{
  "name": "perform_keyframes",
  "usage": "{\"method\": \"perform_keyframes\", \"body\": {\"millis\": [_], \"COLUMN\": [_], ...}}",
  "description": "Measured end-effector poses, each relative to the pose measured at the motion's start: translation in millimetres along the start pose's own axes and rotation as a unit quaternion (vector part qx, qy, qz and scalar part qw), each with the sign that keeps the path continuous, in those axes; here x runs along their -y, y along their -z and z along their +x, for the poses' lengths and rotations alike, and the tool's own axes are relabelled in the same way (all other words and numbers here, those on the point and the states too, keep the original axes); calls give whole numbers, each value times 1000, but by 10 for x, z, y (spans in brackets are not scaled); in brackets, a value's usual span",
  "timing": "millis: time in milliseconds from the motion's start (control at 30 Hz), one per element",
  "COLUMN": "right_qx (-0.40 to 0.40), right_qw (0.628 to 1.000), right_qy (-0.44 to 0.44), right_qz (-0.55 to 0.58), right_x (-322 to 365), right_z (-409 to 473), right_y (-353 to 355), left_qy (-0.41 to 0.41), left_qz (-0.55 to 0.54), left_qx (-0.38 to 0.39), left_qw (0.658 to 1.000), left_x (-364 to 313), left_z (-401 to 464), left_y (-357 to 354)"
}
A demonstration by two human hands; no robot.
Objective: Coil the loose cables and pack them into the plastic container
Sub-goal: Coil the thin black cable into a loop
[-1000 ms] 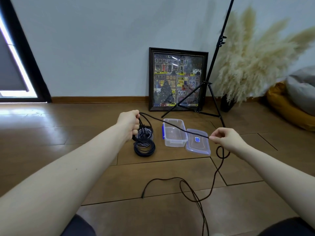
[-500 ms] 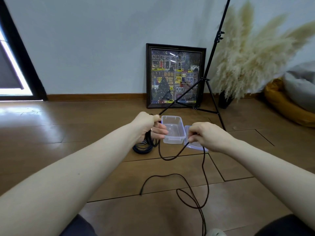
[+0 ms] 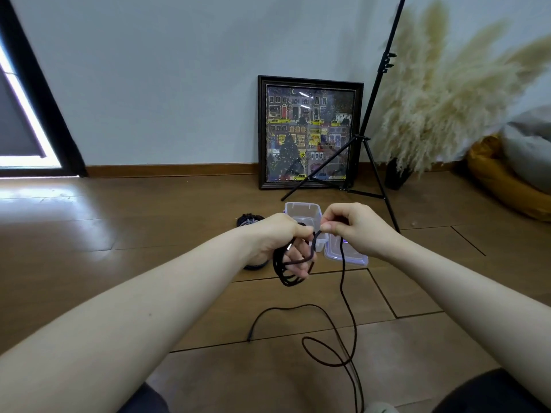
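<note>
The left hand (image 3: 278, 238) holds a small bundle of black cable loops (image 3: 287, 268): thumb on top, the other fingers curled under, so the loops hang down from the palm and stick out below the fingertips. The right hand (image 3: 356, 229) is just beside it, almost touching, w/ thumb and index finger pinched together on the same black cable (image 3: 346, 290); the other fingers are curled in. From the pinch a short piece of cable goes across to the left hand, and the long rest drops down to the wooden floor (image 3: 119, 234), where it makes one loose loop near the bottom of the view and a wide arc that ends in a free tip approx. in front of the person. Behind both hands stands the clear plastic container (image 3: 302, 210), open, partly hidden by the fingers; its inside I cannot see well. Its lid (image 3: 351, 257) lies flat on the floor, touching or just beside the container on the right side, under the right wrist. A second cable coil (image 3: 250, 219), already wound, lies on the floor left of the container, mostly hidden by the left hand. Further back: a framed picture (image 3: 310, 132) leaning on the wall, a black tripod stand (image 3: 369, 138) in front of it, pampas grass (image 3: 447, 93) and a yellow cushion (image 3: 501, 180) at the right.
</note>
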State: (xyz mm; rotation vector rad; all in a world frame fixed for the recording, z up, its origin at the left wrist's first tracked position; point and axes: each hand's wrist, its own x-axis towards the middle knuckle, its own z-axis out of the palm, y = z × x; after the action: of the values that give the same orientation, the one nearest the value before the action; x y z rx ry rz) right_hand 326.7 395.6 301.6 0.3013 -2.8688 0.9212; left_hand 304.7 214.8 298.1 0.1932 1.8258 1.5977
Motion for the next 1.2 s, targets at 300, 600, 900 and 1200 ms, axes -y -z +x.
{"method": "perform_keyframes", "body": {"millis": [300, 600, 900, 1200], "right_qx": [3, 54, 95, 154], "right_qw": [999, 993, 987, 987], "right_qy": [-52, -32, -50, -9], "right_qz": [1, 97, 116, 41], "right_x": [-102, -94, -94, -97], "right_z": [-21, -51, -45, -120], "right_y": [21, 4, -142, -137], "left_qy": [-6, -28, -26, -69], "left_qz": [78, 45, -47, -78], "left_qx": [78, 54, 57, 36], "left_qw": [994, 997, 997, 994], "left_x": [-57, -44, -22, -17], "left_z": [11, 13, 57, 14], "left_y": [24, 81, 41, 165]}}
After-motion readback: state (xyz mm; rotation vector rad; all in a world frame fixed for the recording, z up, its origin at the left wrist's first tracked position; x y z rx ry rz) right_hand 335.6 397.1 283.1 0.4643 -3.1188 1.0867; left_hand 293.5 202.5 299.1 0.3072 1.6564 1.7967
